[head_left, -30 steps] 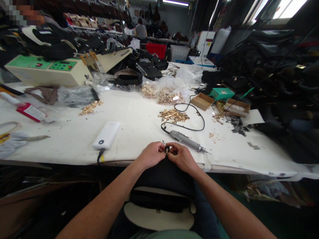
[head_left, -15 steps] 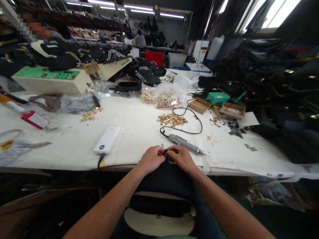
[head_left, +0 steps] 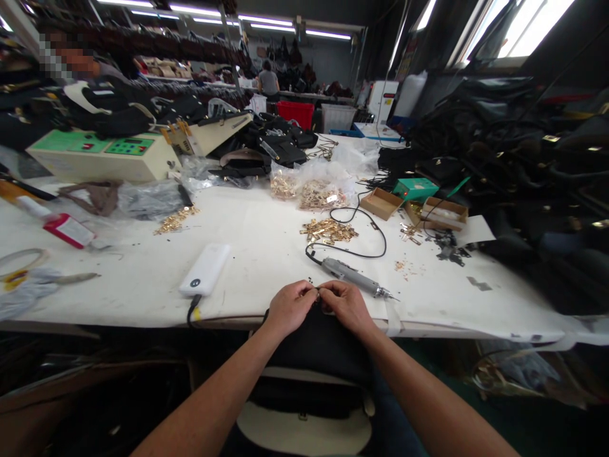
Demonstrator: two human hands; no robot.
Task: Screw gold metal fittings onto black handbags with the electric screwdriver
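A black bag [head_left: 318,346] with a cream-coloured section [head_left: 304,431] lies on my lap, its far edge against the table's front edge. My left hand [head_left: 292,308] pinches that far edge between thumb and fingers. From the other side my right hand [head_left: 345,304] grips the same spot, the fingertips of both hands nearly meeting. A tiny dark part between the fingertips is mostly hidden. Just beyond my right hand a grey electric screwdriver [head_left: 351,275] rests on the table, its bit pointing right.
Gold metal fittings [head_left: 330,230] lie heaped behind the screwdriver, near its black cord [head_left: 384,238]. A white power bank [head_left: 205,270] and a red bottle [head_left: 69,230] are on the left. Open cardboard boxes [head_left: 380,203] stand at right. Black bags [head_left: 514,165] are piled far right.
The small dark part with a gold glint between my fingertips has tipped down and is now mostly covered. My hands stay at the same place, and the fingertips are closer together.
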